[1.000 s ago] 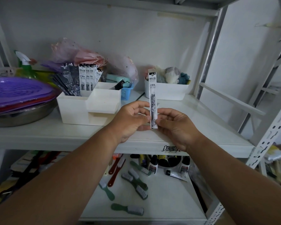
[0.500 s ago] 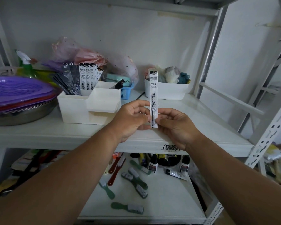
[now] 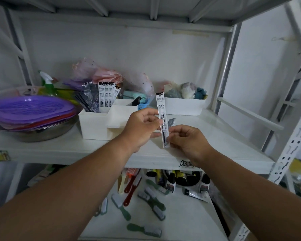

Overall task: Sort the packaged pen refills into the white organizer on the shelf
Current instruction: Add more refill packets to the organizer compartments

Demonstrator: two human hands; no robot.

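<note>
The packaged pen refill (image 3: 162,119) stands nearly upright in front of the shelf (image 3: 59,148), its long axis vertical with the printed header at the top and the lower end down between the two hands. The left hand (image 3: 141,126) pinches it at mid-length from the left side, fingers curled toward the packet; the right hand (image 3: 187,139) holds its lower part from the right, fingers curled round the edge. A second, darker packet (image 3: 171,122) shows just behind the first, beside the right hand's fingertips (whether that hand holds it or it lies on the shelf cannot be told).

The white organizer (image 3: 97,126) sits on the shelf to the left of the held refill and a little farther back. Its tall rear-left compartment already carries a row of refill packets (image 3: 102,98) standing upright, white ones beside dark ones.

So the target lies left of the packet, on the left hand's side, and that hand is the nearer one. Since the refill is already upright, it likely needs only carrying leftward and lowering among the white packets, not turning.
</note>
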